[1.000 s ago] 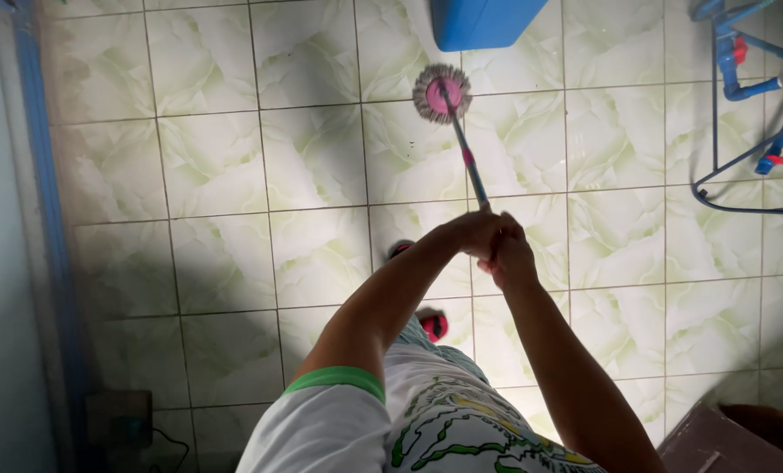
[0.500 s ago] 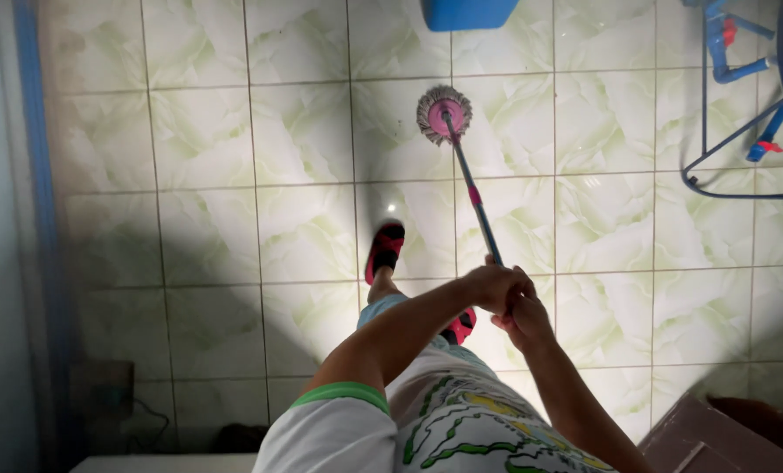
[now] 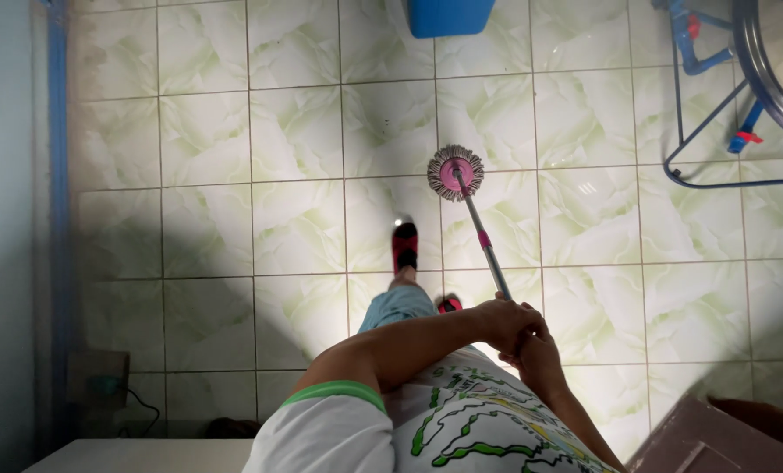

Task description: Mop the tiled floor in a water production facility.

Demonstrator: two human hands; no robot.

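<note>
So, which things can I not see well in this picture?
- Bucket: head view, cut off by the top edge.
- Right foot: mostly hidden behind the left arm and knee.
- Upper mop handle: covered by the left hand and right hand.
- Metal frame: cut off by the right edge.
- Box: dark, cut off at the bottom corner.

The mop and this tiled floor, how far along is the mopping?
Done: hard to tell; the green tiled floor shows no clear wet sheen. In hand: the left hand and right hand both grip the mop handle, with the round mop head flat on a tile ahead of the red shoe. Left: tiles toward the blue bucket and the metal frame.
</note>
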